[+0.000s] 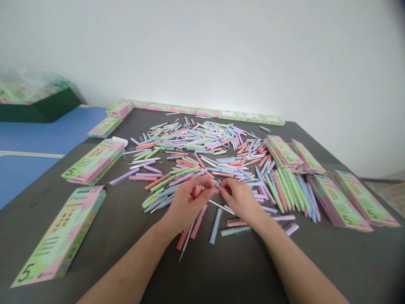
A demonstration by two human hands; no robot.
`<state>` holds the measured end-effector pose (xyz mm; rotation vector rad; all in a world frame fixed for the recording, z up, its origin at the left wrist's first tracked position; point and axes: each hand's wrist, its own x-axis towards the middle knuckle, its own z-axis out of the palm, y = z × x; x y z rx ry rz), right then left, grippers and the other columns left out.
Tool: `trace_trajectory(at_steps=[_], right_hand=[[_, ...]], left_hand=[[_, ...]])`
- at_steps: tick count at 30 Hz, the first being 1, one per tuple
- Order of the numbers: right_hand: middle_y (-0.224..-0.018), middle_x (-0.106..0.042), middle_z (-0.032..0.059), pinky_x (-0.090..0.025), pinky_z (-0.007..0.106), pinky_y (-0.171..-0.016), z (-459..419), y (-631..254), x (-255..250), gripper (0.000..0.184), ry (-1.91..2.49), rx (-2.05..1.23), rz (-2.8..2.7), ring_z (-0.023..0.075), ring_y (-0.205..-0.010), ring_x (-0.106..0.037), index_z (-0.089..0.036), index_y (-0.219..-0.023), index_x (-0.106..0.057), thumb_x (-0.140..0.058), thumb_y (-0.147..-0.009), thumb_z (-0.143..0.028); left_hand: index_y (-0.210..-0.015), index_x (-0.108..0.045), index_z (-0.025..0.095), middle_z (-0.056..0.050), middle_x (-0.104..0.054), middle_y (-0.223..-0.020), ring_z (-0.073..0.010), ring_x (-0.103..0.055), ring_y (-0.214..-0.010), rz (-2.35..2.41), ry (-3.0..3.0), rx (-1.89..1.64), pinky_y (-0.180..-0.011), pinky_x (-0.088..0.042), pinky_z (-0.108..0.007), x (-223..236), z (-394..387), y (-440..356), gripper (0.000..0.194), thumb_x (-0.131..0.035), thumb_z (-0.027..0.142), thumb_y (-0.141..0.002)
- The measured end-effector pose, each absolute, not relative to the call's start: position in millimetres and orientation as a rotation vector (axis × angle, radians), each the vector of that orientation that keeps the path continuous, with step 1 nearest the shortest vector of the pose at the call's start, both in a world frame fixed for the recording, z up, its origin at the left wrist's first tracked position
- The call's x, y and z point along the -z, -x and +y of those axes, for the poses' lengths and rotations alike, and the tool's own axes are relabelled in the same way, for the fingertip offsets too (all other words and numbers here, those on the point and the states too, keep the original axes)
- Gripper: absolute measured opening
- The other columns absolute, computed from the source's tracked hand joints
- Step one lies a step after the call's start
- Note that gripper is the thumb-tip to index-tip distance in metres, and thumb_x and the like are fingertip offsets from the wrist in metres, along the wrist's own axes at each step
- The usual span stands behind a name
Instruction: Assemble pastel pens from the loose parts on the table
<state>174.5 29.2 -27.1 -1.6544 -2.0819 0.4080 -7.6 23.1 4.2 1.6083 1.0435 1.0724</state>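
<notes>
My left hand (pixel 191 197) and my right hand (pixel 239 197) meet over the near edge of a pile of pen parts. The fingers of both are pinched together, fingertips almost touching. Whatever small piece sits between them is hidden. A reddish bit shows inside the curl of my left hand, too unclear to name. Below my left hand lie red pen barrels (pixel 198 222) and a thin white pen refill (pixel 187 241). A blue pen barrel (pixel 216 226) lies between my forearms. Beside my right wrist is a green pen barrel (pixel 236 231).
Loose pastel pen parts (pixel 196 137) spread across the dark table (pixel 126 223). A row of assembled-looking pens (pixel 289 190) lies at right. Printed boxes flank both sides, including a left box (pixel 60 236) and a right box (pixel 340 202). More boxes (pixel 205 112) line the back edge.
</notes>
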Motion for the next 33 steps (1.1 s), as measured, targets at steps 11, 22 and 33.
trace_trajectory(at_steps=[11, 22, 33], right_hand=[[-0.075, -0.064, -0.0005, -0.04, 0.023, -0.052, 26, -174, 10, 0.021, 1.15, -1.02, -1.241, 0.0105, -0.057, -0.053, -0.02, -0.1, -0.061, -0.062, -0.083, -0.033], [-0.078, -0.065, -0.002, -0.04, 0.019, -0.046, 13, -159, 14, 0.009, 0.838, -1.197, -1.136, 0.0053, -0.049, -0.049, -0.022, -0.089, -0.064, -0.068, -0.082, -0.024], [-0.072, -0.071, 0.0007, -0.044, 0.019, -0.045, 9, -157, 9, 0.011, 0.89, -1.204, -1.166, 0.0072, -0.047, -0.054, -0.02, -0.089, -0.063, -0.068, -0.082, -0.027]], left_hand=[[-0.101, -0.059, 0.021, 0.001, -0.069, -0.076, -0.0021, -0.034, -0.037, 0.959, -1.165, -1.152, -0.038, -0.027, -0.018, 4, 27, 8, 0.022, -0.062, 0.035, -0.084], [-0.089, -0.058, 0.017, 0.006, -0.057, -0.061, 0.001, -0.033, -0.034, 0.759, -0.982, -1.131, -0.035, -0.017, -0.014, 7, 27, 10, 0.017, -0.067, 0.03, -0.082], [-0.092, -0.06, 0.015, -0.001, -0.068, -0.077, 0.0023, -0.036, -0.035, 0.709, -1.013, -1.116, -0.035, -0.019, -0.014, 4, 27, 9, 0.014, -0.065, 0.026, -0.084]])
